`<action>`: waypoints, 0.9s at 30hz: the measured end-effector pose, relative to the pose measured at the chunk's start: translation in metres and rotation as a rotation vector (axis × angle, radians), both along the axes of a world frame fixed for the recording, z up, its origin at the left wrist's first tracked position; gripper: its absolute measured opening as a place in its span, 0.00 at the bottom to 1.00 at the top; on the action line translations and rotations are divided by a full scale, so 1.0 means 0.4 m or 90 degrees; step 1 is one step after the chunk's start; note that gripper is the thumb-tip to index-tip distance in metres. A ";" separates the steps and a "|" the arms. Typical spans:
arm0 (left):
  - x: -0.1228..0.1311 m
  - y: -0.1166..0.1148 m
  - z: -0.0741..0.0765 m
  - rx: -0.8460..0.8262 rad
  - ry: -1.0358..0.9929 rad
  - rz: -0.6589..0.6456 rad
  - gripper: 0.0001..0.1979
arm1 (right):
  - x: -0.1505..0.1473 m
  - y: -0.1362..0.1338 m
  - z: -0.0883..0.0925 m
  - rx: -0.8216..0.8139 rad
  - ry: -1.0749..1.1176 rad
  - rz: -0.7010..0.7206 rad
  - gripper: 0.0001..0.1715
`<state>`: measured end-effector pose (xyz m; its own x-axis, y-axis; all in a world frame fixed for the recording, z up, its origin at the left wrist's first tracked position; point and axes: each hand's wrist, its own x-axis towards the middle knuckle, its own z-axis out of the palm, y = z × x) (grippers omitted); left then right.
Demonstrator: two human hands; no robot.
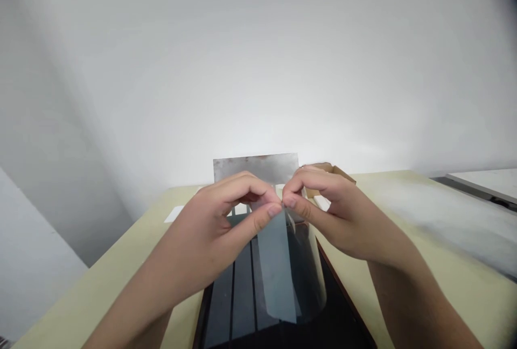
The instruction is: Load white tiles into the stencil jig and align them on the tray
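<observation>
My left hand (226,214) and my right hand (327,209) meet in the middle, both pinched on the top edge of a thin translucent film strip (278,273). The strip hangs down from the fingertips over a dark tray (343,322) with long slots. A second clear, curled sheet (311,268) hangs just behind the strip, under my right hand. Thumb and forefinger of each hand press together at the strip's upper corner.
A grey metal plate (255,167) stands upright at the back of the pale yellow table (404,241). A brown cardboard box (335,172) sits behind my right hand. White paper pieces (174,213) lie at the back left. A white wall fills the background.
</observation>
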<state>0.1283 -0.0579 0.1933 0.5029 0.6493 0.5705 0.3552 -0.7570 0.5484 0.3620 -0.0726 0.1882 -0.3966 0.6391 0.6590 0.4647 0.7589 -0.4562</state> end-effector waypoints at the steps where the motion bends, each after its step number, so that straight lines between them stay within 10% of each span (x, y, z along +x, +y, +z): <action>1: 0.000 -0.001 0.002 0.005 -0.001 -0.001 0.04 | 0.001 -0.002 0.002 -0.007 0.004 0.011 0.10; 27: 0.010 -0.027 0.001 0.283 -0.035 -0.053 0.15 | -0.007 -0.037 0.017 -0.113 0.129 0.100 0.07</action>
